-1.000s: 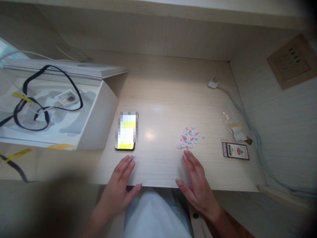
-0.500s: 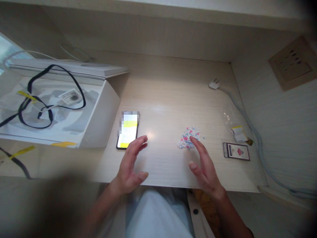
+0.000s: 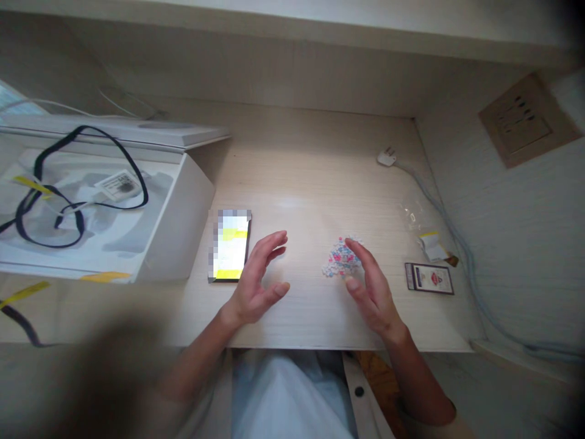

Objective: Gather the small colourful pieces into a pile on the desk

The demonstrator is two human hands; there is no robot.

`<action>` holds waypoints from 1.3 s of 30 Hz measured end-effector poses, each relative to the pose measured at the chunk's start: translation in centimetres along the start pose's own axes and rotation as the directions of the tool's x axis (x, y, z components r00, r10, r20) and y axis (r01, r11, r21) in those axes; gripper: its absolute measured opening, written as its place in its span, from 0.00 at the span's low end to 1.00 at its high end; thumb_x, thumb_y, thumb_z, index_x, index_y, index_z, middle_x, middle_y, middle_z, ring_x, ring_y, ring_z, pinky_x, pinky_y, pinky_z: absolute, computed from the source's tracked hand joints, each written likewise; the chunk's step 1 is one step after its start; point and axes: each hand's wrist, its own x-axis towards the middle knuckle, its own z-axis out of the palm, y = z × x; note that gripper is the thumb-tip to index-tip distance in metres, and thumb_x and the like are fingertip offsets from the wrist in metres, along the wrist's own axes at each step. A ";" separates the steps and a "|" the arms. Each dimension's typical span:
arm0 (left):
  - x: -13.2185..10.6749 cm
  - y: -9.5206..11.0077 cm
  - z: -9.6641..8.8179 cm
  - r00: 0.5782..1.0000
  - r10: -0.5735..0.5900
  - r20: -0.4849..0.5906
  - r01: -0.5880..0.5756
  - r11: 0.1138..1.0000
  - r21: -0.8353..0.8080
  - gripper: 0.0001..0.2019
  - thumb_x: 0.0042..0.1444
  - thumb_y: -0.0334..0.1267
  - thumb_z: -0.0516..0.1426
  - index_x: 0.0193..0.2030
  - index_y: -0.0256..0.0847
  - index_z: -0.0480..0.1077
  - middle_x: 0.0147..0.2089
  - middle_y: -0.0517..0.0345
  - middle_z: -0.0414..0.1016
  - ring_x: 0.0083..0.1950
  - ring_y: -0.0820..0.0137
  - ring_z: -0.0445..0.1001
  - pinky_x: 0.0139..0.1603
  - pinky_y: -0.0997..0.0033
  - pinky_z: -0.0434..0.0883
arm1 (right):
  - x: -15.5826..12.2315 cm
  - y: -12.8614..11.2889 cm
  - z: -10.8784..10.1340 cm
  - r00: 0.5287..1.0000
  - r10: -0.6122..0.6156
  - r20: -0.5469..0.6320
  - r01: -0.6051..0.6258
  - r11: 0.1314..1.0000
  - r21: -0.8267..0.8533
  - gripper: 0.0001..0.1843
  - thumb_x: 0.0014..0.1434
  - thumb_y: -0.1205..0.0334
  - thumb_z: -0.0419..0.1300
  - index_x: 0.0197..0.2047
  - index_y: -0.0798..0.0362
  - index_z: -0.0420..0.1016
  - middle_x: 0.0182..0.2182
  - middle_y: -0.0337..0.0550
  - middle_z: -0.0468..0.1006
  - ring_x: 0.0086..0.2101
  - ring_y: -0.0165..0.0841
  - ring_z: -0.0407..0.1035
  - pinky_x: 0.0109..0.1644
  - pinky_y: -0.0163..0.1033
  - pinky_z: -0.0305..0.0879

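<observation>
A small heap of tiny pink, blue and white pieces, perhaps beads, lies on the pale wooden desk. My right hand hovers at the heap's right side, thumb and fingers apart, partly covering its edge. It holds nothing. My left hand is over the desk between the heap and a lit phone. Its fingers are curved and spread from the thumb, with nothing in them. The phone lies flat, its lower right corner close behind my left hand.
An open white box with a black strap stands at the left. On the right lie a printed card, a clear plastic bag, a paper tag and a plug on a grey cable. A wall socket is beyond.
My left hand has moved up and right, away from the phone. My right hand has risen slightly toward the heap. The whole view has shifted a little.
</observation>
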 end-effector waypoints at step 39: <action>-0.2 0.1 0.0 0.999 -0.032 -0.005 0.032 0.999 0.004 0.33 0.61 0.51 0.59 0.71 0.49 0.57 0.72 0.45 0.55 0.71 0.49 0.58 0.69 0.44 0.63 | 0.2 -0.2 -0.3 1.000 0.008 0.012 -0.008 1.000 -0.024 0.34 0.67 0.47 0.54 0.72 0.46 0.52 0.69 0.47 0.59 0.68 0.45 0.53 0.73 0.60 0.47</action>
